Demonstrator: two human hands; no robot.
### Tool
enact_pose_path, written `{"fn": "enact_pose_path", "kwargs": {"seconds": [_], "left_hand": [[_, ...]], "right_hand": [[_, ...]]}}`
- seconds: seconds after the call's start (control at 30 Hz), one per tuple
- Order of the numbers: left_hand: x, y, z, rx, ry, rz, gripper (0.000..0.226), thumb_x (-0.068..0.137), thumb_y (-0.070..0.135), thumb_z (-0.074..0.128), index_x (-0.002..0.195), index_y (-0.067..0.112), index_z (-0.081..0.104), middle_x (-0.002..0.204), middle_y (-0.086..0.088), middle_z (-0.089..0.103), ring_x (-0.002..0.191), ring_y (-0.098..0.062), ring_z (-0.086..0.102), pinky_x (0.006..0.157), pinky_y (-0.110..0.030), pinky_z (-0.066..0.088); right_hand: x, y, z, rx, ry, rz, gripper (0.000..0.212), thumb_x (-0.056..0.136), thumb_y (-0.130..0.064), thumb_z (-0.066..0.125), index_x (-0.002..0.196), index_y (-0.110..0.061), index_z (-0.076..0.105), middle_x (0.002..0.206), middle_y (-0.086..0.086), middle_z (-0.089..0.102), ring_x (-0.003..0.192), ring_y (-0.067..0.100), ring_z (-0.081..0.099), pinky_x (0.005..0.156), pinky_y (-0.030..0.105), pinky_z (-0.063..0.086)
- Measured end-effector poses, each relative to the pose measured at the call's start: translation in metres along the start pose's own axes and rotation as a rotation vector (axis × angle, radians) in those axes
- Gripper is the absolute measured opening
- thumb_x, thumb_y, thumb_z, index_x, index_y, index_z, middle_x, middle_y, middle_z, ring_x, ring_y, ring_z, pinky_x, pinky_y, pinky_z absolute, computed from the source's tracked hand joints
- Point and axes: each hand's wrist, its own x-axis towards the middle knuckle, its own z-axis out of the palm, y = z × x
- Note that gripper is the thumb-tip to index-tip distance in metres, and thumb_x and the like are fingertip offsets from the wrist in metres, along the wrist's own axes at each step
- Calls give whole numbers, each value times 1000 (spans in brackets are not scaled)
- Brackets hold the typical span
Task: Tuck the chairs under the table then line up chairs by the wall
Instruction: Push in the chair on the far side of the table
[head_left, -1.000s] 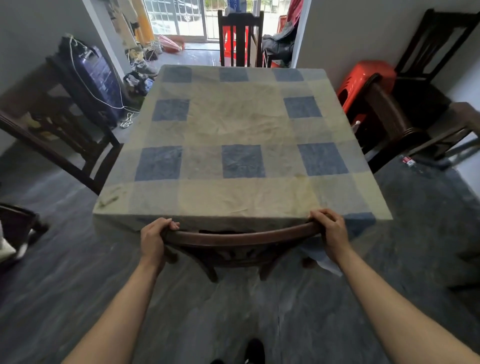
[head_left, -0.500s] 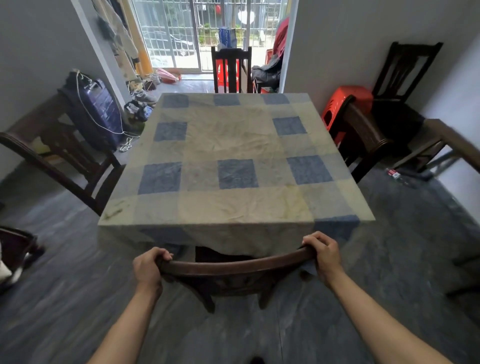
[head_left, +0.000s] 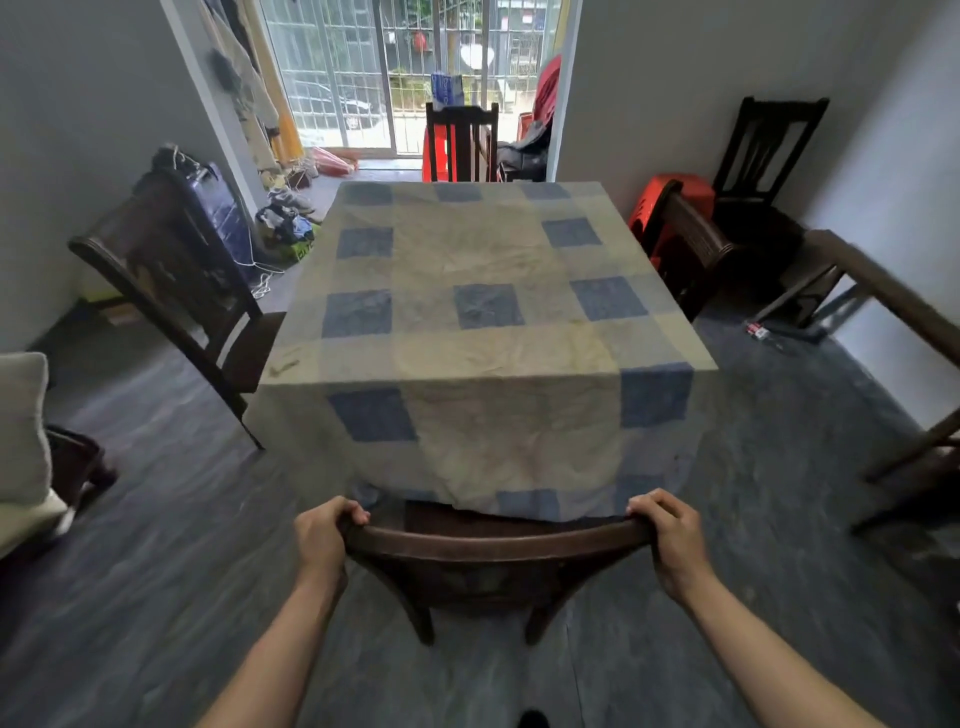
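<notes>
The near chair (head_left: 493, 551) is gripped by its top rail, fingers (head_left: 354, 512) of the left hand (head_left: 319, 535) and right hand (head_left: 672, 540) curled round its ends. Its seat is part-tucked under the worktop (head_left: 483, 249) just beyond the fingers; a straight forward push is judged needed.

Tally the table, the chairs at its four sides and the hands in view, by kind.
Table: 1
Chairs: 4 (near chair, left chair, far chair, right chair)
Hands: 2 (left hand, right hand)
Total: 7
</notes>
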Motion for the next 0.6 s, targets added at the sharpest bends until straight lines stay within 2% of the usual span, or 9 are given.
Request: {"fn": "enact_pose_path", "kwargs": {"seconds": [0.1, 0.23, 0.3, 0.5, 0.6], "left_hand": [[-18, 2, -9, -11, 8, -18, 48, 77, -9, 48, 37, 12, 62, 41, -2, 57, 47, -14, 58, 67, -38, 43], [-37, -6, -21, 1, 22, -30, 45, 76, -8, 49, 37, 11, 60, 43, -4, 58, 63, -33, 55, 69, -40, 42], [-44, -6, -25, 3, 25, -36, 45, 77, -7, 50, 37, 11, 60, 43, -4, 57, 64, -34, 55, 69, -39, 43], [-59, -8, -36, 14, 25, -33, 45, 76, -5, 50, 37, 13, 61, 42, -1, 57, 48, -13, 61, 58, -28, 49], [-60, -8, -40, 32, 1, -45, 47, 79, -8, 49, 37, 12, 61, 44, -2, 58, 51, -14, 61, 65, -35, 46]], "right_hand": [[-21, -3, -6, 13, 8, 21, 32, 83, 11, 65, 57, -8, 65, 64, 13, 57, 72, 25, 49, 69, 36, 36], [-41, -2, -16, 10, 5, 43, 33, 83, 11, 65, 56, -8, 65, 62, 8, 58, 69, 22, 50, 68, 35, 36], [-52, -5, -16, 9, 9, 50, 30, 83, 13, 64, 59, -4, 63, 62, 7, 58, 68, 19, 50, 68, 33, 36], [-71, -6, -22, 17, 2, 53, 23, 84, 13, 62, 64, 2, 62, 69, 16, 56, 70, 23, 49, 68, 34, 37], [-72, -3, -24, 1, -13, 56, 24, 84, 11, 65, 63, 0, 64, 68, 15, 56, 71, 24, 49, 68, 34, 37]]}}
